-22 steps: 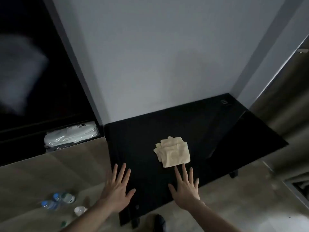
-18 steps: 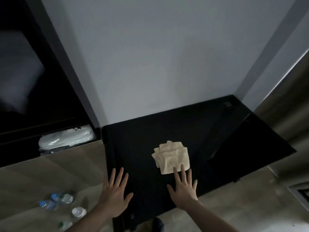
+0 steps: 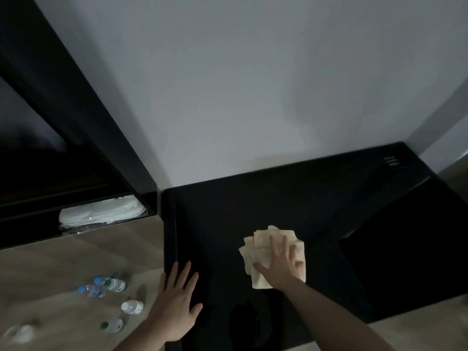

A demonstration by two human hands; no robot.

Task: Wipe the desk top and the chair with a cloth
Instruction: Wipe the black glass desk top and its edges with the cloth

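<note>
A black desk top stands against a pale wall. A folded cream cloth lies near the middle of it. My right hand lies flat on the cloth with its fingers spread, covering the cloth's near right part. My left hand hovers open at the desk's near left edge, fingers apart, holding nothing. No chair is in view.
Several plastic bottles lie on the wooden floor left of the desk. A dark cabinet stands at the left, with white bundled items on its low shelf. A small printed label sits at the desk's far right corner.
My right hand has moved forward from the desk's near edge onto the cloth. My left hand stays near the left edge. The view has moved closer to the desk.
</note>
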